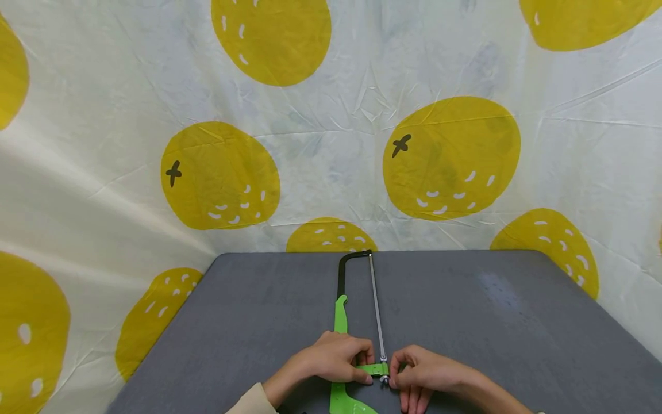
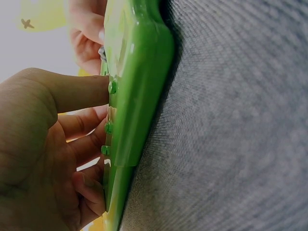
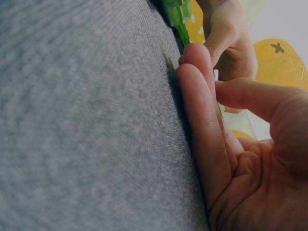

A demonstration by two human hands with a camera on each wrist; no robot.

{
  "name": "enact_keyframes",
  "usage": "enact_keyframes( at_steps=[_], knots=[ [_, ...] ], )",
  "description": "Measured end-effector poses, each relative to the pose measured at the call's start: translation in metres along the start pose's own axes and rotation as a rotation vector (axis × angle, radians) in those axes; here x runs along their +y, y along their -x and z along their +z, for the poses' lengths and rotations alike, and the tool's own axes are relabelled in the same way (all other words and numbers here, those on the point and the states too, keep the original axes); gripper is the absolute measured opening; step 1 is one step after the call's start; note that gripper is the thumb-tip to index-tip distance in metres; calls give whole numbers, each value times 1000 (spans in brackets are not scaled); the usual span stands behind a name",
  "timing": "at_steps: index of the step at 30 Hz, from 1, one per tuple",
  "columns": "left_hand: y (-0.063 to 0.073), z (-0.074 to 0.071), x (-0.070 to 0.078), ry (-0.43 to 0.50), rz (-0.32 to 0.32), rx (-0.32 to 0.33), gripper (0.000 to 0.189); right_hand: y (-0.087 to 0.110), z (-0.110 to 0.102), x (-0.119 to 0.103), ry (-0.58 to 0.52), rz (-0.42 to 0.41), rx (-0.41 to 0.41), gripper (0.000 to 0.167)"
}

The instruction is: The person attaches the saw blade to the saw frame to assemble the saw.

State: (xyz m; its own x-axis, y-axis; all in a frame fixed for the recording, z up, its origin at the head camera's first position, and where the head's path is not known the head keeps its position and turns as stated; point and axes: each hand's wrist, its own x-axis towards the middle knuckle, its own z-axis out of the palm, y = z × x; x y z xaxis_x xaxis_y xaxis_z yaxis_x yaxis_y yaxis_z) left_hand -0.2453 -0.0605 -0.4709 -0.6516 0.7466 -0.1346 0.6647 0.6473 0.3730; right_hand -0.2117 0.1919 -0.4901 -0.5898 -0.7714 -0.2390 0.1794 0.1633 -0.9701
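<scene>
A hacksaw (image 1: 339,316) lies on the grey table, its handle end toward me and its black front bow at the far edge. Its thin blade (image 1: 377,310) runs along the right side, down to a small wing nut (image 1: 384,379) beneath the green cross arm. My left hand (image 1: 338,356) reaches over the green frame and grips the cross arm between thumb and bent fingers. At the wing nut, my right hand (image 1: 426,371) pinches with thumb and forefinger. Its other fingers rest along the tabletop in the right wrist view, where the nut itself is hidden.
The grey cloth-covered table (image 1: 269,305) extends to both sides of the saw. A pale curtain (image 1: 331,161) printed with yellow fruit hangs behind it and along its sides.
</scene>
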Motion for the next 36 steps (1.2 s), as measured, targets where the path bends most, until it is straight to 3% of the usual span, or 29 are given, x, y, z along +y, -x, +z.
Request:
enact_keyframes(
  at_steps=[25, 36],
  knots=[
    [3, 0, 0, 0, 3, 7, 18, -1, 0, 1, 21, -15, -34, 14],
    [4, -2, 3, -24, 8, 5, 17, 0, 3, -2, 24, -7, -12, 21]
  ],
)
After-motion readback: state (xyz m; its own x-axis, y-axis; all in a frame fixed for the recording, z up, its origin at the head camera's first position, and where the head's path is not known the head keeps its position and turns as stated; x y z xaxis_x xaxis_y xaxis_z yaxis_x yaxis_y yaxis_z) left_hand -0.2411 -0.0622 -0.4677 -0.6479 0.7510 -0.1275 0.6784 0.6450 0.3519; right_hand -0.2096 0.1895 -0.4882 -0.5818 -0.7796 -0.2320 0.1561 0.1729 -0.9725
